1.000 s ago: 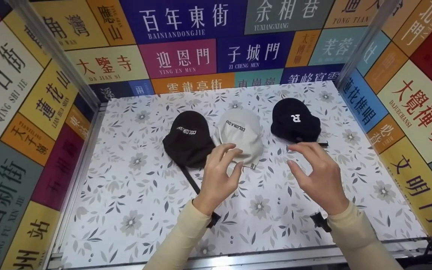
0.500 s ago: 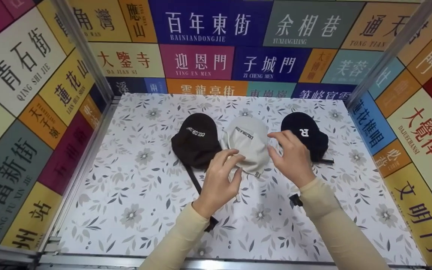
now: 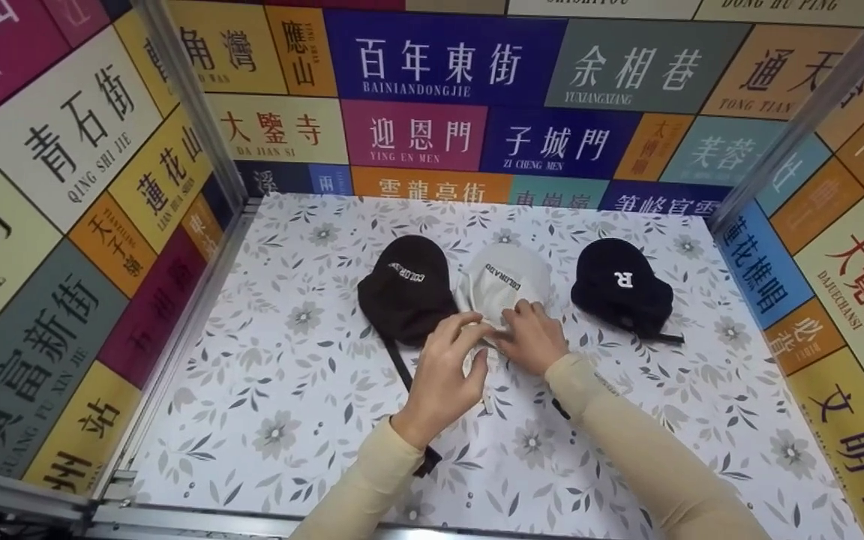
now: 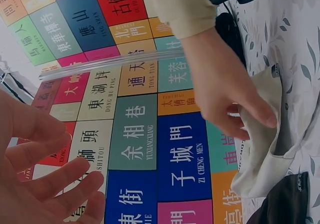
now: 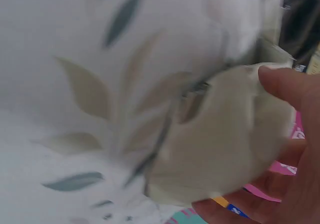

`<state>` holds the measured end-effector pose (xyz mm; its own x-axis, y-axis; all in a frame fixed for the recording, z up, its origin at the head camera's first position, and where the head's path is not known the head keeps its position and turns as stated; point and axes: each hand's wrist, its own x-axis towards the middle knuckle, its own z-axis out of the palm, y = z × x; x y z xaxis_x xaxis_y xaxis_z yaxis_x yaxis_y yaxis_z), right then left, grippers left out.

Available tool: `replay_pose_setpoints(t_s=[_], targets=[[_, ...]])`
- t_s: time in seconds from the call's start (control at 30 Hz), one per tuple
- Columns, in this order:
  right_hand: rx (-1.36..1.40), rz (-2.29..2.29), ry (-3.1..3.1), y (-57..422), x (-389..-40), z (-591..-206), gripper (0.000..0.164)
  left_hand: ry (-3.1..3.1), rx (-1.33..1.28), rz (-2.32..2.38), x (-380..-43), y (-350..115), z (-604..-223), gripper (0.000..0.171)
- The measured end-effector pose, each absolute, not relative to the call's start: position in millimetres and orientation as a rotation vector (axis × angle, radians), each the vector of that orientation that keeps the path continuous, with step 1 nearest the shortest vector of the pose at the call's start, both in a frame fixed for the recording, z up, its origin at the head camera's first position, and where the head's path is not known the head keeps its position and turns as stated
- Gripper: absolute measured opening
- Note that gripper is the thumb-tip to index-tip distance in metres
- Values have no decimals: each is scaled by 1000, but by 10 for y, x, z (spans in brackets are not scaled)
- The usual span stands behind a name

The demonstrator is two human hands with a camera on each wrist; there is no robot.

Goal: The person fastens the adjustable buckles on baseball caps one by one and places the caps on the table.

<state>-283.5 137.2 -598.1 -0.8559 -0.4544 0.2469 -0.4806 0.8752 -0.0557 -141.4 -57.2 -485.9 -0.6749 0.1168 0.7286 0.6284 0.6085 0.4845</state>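
A white baseball cap point(image 3: 507, 271) lettered COLORADO lies in the middle of the table. My right hand point(image 3: 533, 339) grips its near edge. In the left wrist view, the right thumb presses one side of the cap point(image 4: 257, 161) while the fingers curl behind it. The right wrist view shows the same cap point(image 5: 215, 139) between thumb and fingers. Just left of it, my left hand point(image 3: 443, 371) hovers with relaxed fingers, overlapping the near edges of the white cap and a dark brown COLORADO cap point(image 3: 406, 289). Nothing is in the left hand point(image 4: 50, 169) in its own wrist view.
To the right sits a black cap point(image 3: 619, 281) with a white R and a short strap. The brown cap's dark strap point(image 3: 397, 362) trails toward the front. A flower-patterned cloth point(image 3: 274, 390) covers the table, and sign-printed walls point(image 3: 451, 56) enclose the back and sides.
My right hand has moved left from near the black cap to the white cap and taken hold of its near edge. The left hand stays almost in place. The head view has shifted.
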Motion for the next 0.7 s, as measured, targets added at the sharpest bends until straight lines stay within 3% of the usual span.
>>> replay_pose_setpoints(t_s=[0.17,0.7], targets=[[678,206,-2789,1475,-2879,-6046,19,-2178,-590,-995,-1416,-550,-4861,33],[638,430,-2447,1577,-2909,-5483,10,-2148,-600,-1003,-1410,-476,-4869,30]])
